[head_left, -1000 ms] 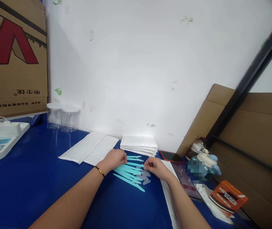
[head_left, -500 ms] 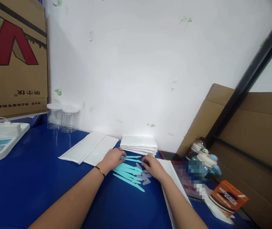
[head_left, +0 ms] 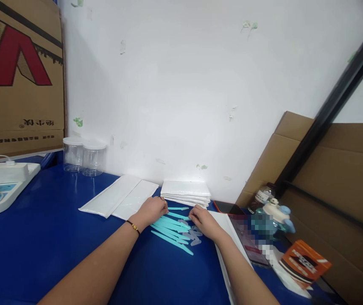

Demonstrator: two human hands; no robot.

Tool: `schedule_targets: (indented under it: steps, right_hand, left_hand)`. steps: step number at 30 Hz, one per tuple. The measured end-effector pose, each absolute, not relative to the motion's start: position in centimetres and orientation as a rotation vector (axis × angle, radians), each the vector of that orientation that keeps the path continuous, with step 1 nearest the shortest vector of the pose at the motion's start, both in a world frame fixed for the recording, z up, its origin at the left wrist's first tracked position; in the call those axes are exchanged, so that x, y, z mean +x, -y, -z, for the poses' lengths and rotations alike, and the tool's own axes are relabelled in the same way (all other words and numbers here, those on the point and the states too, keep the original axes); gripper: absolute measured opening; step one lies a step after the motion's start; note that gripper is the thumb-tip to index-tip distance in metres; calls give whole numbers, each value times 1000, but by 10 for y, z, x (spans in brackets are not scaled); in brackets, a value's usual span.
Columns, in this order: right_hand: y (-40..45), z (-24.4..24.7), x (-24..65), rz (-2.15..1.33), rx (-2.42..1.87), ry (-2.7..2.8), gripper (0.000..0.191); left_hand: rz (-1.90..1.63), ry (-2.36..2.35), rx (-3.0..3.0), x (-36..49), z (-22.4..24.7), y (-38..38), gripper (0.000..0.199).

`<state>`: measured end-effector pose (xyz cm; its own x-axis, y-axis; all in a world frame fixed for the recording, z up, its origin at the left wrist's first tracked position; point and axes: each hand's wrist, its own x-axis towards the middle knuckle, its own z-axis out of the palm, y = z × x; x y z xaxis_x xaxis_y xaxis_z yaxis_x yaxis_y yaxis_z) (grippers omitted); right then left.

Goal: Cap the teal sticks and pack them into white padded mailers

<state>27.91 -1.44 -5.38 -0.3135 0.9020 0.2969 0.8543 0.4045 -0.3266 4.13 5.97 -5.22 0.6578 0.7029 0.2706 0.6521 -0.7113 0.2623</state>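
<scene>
Several teal eyebrow razors (head_left: 171, 231) lie loosely fanned on the blue table, most pointing to the right. My left hand (head_left: 155, 210) is closed over the left end of one upper razor (head_left: 177, 215), its fingertips pinched together. At that razor's right end, my right hand (head_left: 202, 221) has thumb and fingers drawn together on the tip. Another teal razor (head_left: 179, 208) lies just beyond it. Small translucent blade caps (head_left: 196, 237) are scattered beside the razor tips, partly under my right hand. The fingers hide the ends of the held razor.
A stack of white padded envelopes (head_left: 186, 188) stands against the wall, with more white envelopes (head_left: 114, 197) to its left. Two clear jars (head_left: 94, 159) and a power strip (head_left: 16, 186) are at left. At right are a phone (head_left: 254, 250), a teal bottle (head_left: 272, 220) and an orange packet (head_left: 305, 263).
My right hand's fingers have closed in on the razor's tip. My left fingertips have curled in tighter at its other end. The other razors lie almost as before.
</scene>
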Motion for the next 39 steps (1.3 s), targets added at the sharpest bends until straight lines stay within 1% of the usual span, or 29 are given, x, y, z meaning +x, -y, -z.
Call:
schedule_targets:
  steps: [7, 12, 17, 22, 25, 28, 30, 32, 35, 37, 39]
  right_hand:
    - [19, 46, 290, -302, -1453, 2176, 20]
    - [21, 45, 284, -371, -1402, 2170, 19]
    - [21, 46, 292, -386, -1438, 2142, 23]
    - [22, 52, 302, -362, -1532, 2103, 30]
    - [18, 55, 295, -257, -1483, 2094, 32]
    - [12, 61, 289, -206, -1460, 2109, 39]
    - [8, 65, 287, -217, -1483, 2126, 41]
    - [6, 68, 287, -241, -1490, 2142, 39]
    - [5, 68, 287, -236, -1471, 2163, 30]
    - [6, 67, 286, -217, -1470, 2154, 24]
    - [6, 67, 284, -203, -1481, 2103, 21]
  left_hand:
    - [-546, -1092, 2722, 32, 47, -62, 19]
    - [-578, -1045, 2690, 33, 45, -60, 18]
    - [-526, -1098, 2698, 28, 44, -65, 18]
    - [-480, -1119, 2653, 22, 46, -67, 14]
    - [-579, -1111, 2643, 27, 51, -66, 20]
    - [-686, -1145, 2696, 37, 57, -65, 31]
    - [-657, -1154, 2708, 43, 60, -64, 28]
    - [-596, -1165, 2675, 47, 60, -63, 20]
    - [-505, -1188, 2623, 49, 56, -62, 12]
    - [-474, -1184, 2637, 48, 54, -61, 11]
    - [-480, -1172, 2686, 47, 53, -60, 14]
